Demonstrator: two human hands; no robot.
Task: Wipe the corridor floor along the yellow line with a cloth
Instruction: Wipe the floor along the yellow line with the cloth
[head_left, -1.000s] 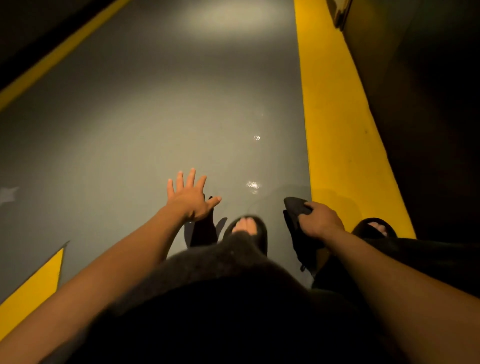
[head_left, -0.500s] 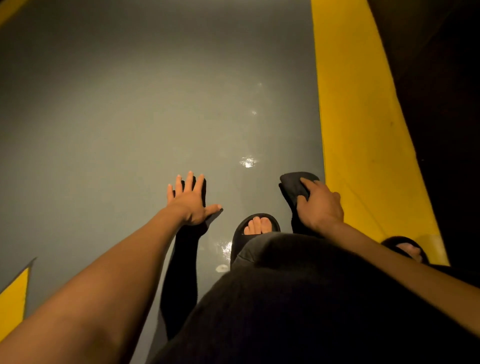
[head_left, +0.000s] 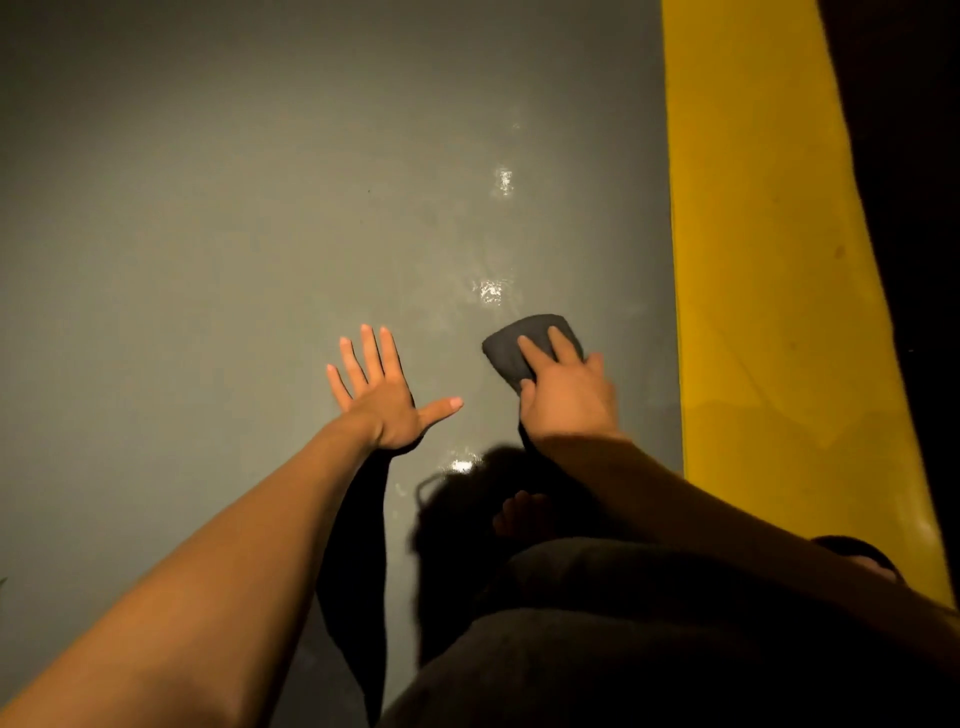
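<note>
A person crouches over a grey corridor floor (head_left: 208, 234), the left hand (head_left: 382, 397) spread wide with all five fingers straight, holding nothing, its dark shadow trailing beneath the forearm. To its right, the right hand (head_left: 566, 397) presses one dark cloth (head_left: 524, 343) to the floor — two fingers laid flat on top, thumb hooked at its near edge — below three wet glints. One broad yellow line (head_left: 753, 260) runs just right of the cloth, apart from it; dark-clad knees (head_left: 597, 623) block the bottom edge.
</note>
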